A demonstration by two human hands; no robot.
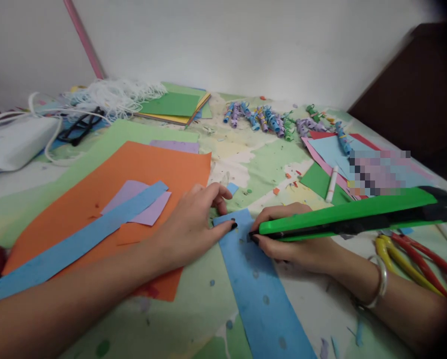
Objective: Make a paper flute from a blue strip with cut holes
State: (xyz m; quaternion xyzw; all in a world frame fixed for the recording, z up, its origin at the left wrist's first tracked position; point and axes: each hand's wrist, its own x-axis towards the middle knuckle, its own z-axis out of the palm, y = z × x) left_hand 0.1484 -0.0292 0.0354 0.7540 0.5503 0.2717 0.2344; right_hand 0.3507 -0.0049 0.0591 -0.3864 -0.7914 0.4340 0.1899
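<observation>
I've got the right hand (302, 253) gripping the green cutter (352, 213), nose at the blue strip (272, 319). Strip sits at right hand's seven o'clock, left hand's (188, 227) four; left fingers loose, thumb on strip.

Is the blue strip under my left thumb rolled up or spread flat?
Spread flat: the blue strip lies unrolled on the table, its round marks showing in a row.

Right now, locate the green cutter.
Head view, right side: the green cutter is in the right hand, its tip at the dotted blue strip.
</observation>
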